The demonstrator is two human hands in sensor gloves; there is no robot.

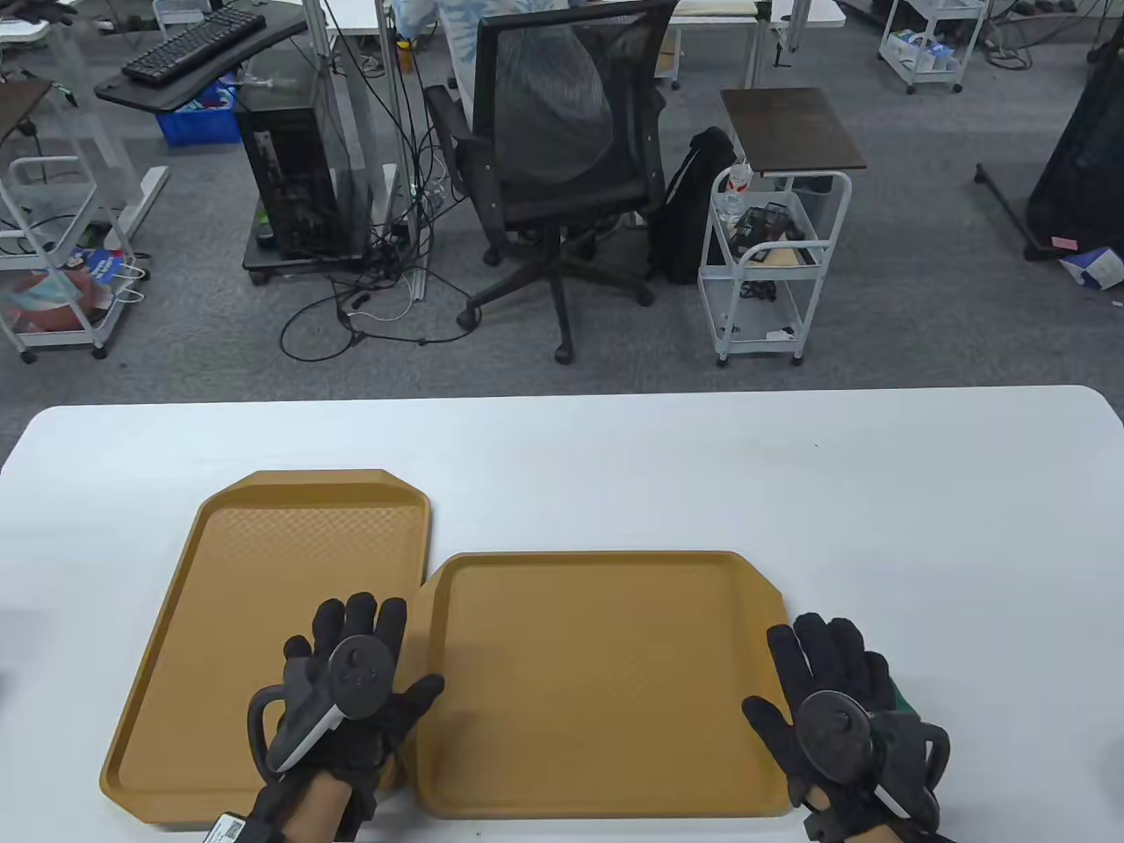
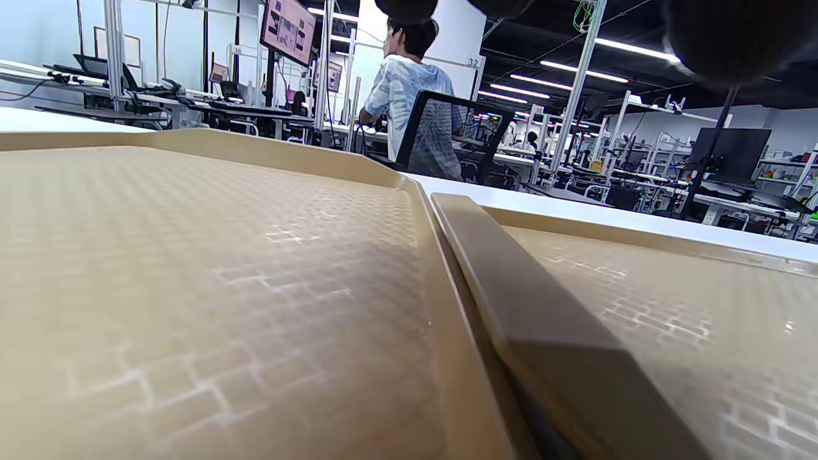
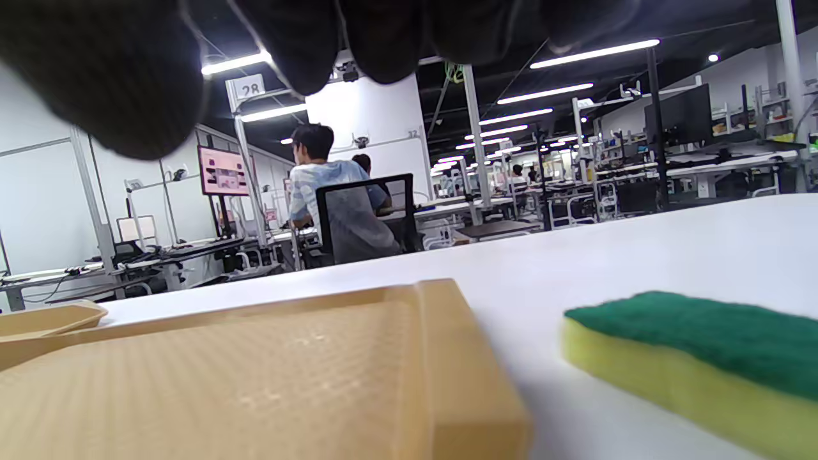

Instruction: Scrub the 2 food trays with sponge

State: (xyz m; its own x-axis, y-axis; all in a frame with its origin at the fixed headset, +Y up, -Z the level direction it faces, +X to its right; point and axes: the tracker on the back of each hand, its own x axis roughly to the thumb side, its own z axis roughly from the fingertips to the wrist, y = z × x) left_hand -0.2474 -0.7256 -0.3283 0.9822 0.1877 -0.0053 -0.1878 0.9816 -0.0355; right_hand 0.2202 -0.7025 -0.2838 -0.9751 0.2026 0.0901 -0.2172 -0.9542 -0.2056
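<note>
Two tan food trays lie side by side on the white table: the left tray (image 1: 263, 571) (image 2: 192, 255) and the right tray (image 1: 597, 667) (image 2: 671, 300) (image 3: 255, 377). My left hand (image 1: 395, 645) lies flat with spread fingers on the left tray's right part, its thumb pointing toward the right tray's rim. My right hand (image 1: 790, 667) hovers with straight fingers just right of the right tray. A yellow sponge with a green top (image 3: 703, 364) lies on the table under that hand; only a green sliver (image 1: 899, 695) shows from above. No finger grips it.
White table (image 1: 790, 492) stretches behind and to the right of the trays. Beyond its far edge stand an office chair (image 1: 553, 149), a small cart (image 1: 773, 263) and a computer tower (image 1: 290, 176). A person (image 3: 332, 191) sits at a distant desk.
</note>
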